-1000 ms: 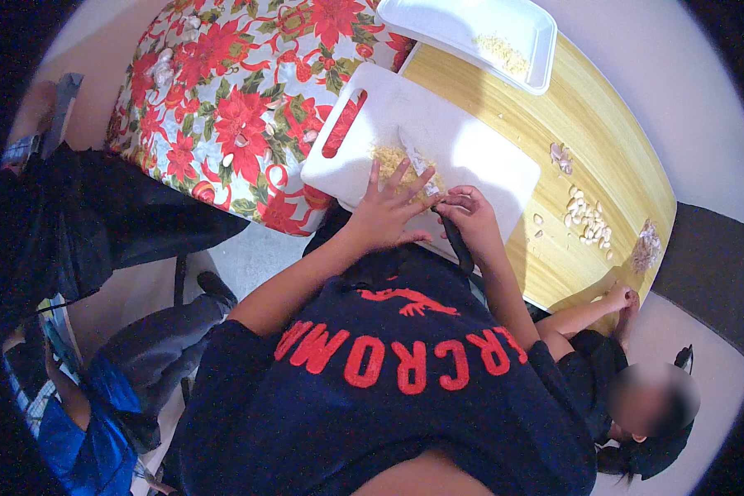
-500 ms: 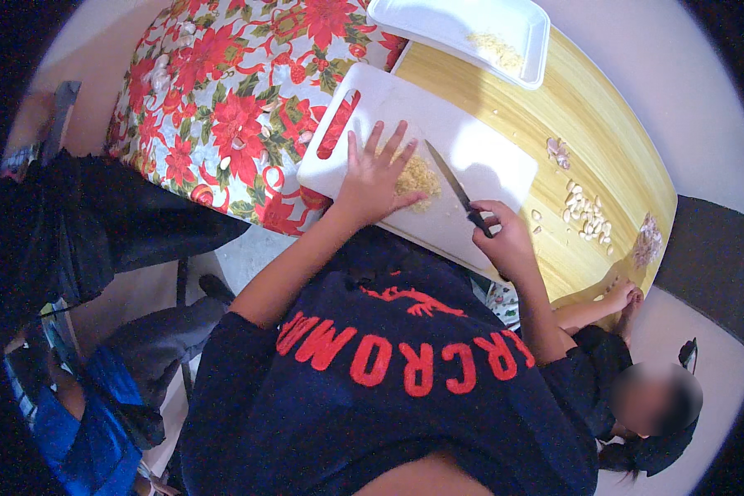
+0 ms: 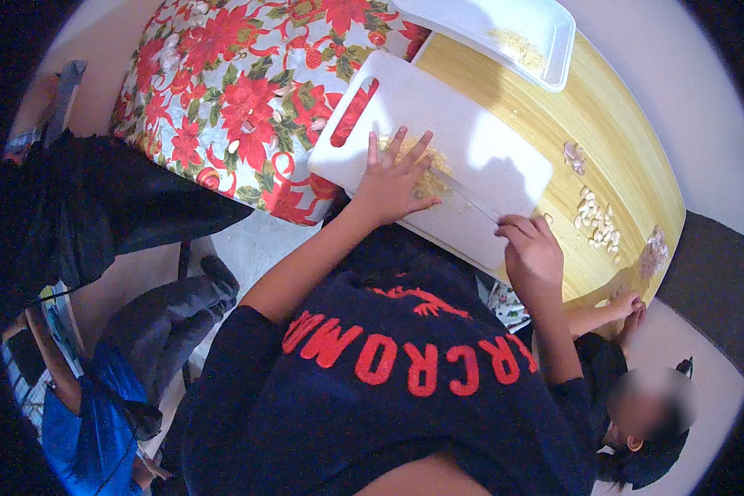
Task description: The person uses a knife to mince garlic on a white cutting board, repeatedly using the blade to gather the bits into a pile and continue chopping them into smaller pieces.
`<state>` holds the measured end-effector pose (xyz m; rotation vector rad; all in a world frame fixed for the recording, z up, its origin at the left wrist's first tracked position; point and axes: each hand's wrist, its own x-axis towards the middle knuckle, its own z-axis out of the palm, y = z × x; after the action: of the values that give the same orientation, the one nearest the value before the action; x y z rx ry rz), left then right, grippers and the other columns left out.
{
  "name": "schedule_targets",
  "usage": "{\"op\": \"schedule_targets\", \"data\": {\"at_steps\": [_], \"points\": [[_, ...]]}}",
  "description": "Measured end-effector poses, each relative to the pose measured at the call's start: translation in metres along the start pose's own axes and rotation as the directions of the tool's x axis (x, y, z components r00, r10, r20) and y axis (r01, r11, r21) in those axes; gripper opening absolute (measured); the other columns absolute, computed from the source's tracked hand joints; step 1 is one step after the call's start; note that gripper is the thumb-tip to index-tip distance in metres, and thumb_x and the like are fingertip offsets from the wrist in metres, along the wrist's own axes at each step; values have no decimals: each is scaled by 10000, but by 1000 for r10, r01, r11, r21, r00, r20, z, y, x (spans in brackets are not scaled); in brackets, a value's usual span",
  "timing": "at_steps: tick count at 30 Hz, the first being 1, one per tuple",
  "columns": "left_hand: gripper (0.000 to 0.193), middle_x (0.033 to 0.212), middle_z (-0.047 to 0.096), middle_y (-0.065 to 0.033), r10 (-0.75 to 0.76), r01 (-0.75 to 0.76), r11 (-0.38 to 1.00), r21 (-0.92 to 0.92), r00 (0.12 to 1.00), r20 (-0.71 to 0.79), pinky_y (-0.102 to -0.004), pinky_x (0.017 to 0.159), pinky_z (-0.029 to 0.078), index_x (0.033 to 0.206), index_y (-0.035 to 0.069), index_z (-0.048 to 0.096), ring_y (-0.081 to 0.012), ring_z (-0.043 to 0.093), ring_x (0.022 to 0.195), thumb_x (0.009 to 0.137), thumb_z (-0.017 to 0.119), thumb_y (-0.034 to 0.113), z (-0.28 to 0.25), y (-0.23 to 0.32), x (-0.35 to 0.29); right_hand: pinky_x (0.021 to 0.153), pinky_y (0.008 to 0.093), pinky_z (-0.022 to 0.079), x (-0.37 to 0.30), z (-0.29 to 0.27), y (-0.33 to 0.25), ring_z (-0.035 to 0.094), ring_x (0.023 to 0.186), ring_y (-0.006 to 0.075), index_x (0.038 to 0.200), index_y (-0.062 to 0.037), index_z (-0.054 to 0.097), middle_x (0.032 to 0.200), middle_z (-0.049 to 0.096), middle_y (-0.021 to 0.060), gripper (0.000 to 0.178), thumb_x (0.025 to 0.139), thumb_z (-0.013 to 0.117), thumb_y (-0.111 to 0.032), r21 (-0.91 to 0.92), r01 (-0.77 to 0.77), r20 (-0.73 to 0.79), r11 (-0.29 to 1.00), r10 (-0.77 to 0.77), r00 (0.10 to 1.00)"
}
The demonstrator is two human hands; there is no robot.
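A white cutting board [image 3: 438, 99] lies in front of me with a small heap of finely chopped garlic [image 3: 435, 188] on it. My left hand [image 3: 391, 188] is open, its fingers spread at the left side of the heap and partly covering it. My right hand [image 3: 536, 252] is closed round the handle of a knife [image 3: 468, 197]. The handle is mostly hidden by the fingers. The thin blade points left across the board, its tip reaching into the garlic near my left hand.
Beyond the board stands a white tray [image 3: 559, 62] with chopped garlic in it. Peeled cloves [image 3: 599, 223] and garlic skins [image 3: 655, 251] lie to the right. A co-worker's hands [image 3: 628, 307] are at the table's right edge. Garlic bulbs [image 3: 170, 54] rest on the floral tablecloth [image 3: 248, 112].
The knife has swung from pointing away to lying leftward, its blade now at the garlic. My right hand has turned and shifted right. My left hand stays spread by the heap.
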<state>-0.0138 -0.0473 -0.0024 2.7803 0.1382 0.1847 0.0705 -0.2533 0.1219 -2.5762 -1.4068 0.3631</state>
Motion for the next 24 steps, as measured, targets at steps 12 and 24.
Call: {"op": "schedule_targets", "data": {"at_steps": [12,24], "points": [[209,1233,433,-50,-198,143,944,-298,966,-164,-485,987,158,933,129,643,-310,278,1193,748,559,178,-34,-59,-8,801,278,407,35,49,78,517,914,215,1138,-100,510,969,533,105,438,734,477,64,402,-83,-65,912,119,991],[127,774,611,-114,-629,460,632,-624,775,-65,-291,616,469,806,18,636,-207,586,645,708,633,99,-29,-24,-27,782,335,421,163,72,55,494,888,254,1032,-110,588,955,534,76,441,648,477,78,104,447,-23,888,-447,894]]}}
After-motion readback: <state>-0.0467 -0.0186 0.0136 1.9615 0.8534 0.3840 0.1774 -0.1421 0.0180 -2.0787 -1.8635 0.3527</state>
